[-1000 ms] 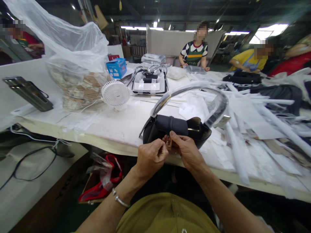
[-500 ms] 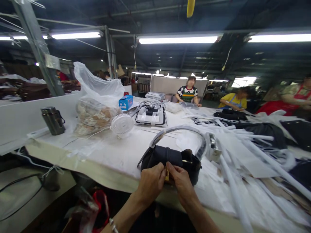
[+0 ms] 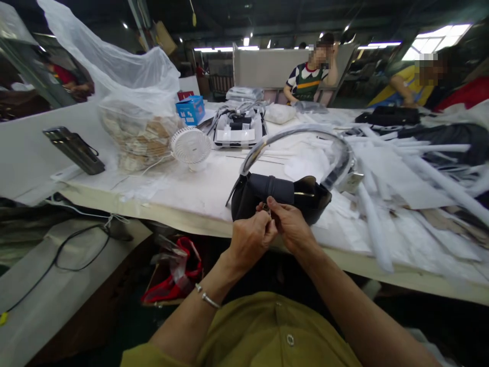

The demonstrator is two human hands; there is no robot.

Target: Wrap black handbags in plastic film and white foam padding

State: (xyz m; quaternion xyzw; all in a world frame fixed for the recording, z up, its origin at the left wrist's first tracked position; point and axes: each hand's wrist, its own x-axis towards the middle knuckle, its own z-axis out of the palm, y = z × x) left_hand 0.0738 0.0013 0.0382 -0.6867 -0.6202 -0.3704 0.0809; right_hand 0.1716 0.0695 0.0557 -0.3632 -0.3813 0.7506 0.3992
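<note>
A black handbag [image 3: 280, 189] stands at the table's front edge, its handle [image 3: 294, 133] arched up in clear plastic wrap. Part of its top gapes on the right, where a gold zip shows. My left hand [image 3: 252, 234] is closed at the bag's front, fingers curled in a pinch. Beside it my right hand [image 3: 292, 224] is closed too, thumb and fingers pinching at the same spot. A small gold-coloured metal clasp [image 3: 266, 208] shows between the fingertips of both hands; the rest of it is hidden by them.
Behind the bag are a white fan [image 3: 191, 147], a blue box [image 3: 190, 110] and a wrapped bag [image 3: 239, 130]. A dark flask [image 3: 74, 150] and a plastic sack [image 3: 137, 132] are at left. White wrapped strips [image 3: 431, 153] litter the right. Two co-workers sit across the table.
My view has tilted down. My left hand has turned over the clasp, which is now mostly covered by fingers. The co-worker opposite has raised a hand to the head.
</note>
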